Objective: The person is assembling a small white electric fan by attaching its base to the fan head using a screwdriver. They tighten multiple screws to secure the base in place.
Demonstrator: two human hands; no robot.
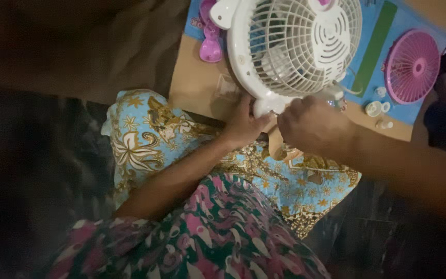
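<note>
A small white fan (292, 46) with a round wire guard lies over a brown cardboard sheet (194, 85). My left hand (243, 124) grips the fan's lower rim near a white knob at the bottom of the guard. My right hand (313, 124) is closed at the same spot from the right side, fingers pinched against the rim. What the right fingers hold is hidden.
A pink round fan grille (413, 66) lies on a blue sheet (375, 77) at the right, with small white caps (377, 108) beside it. A pink plastic part (210, 46) lies at the left of the fan. Blue patterned cloth (145, 134) covers my lap.
</note>
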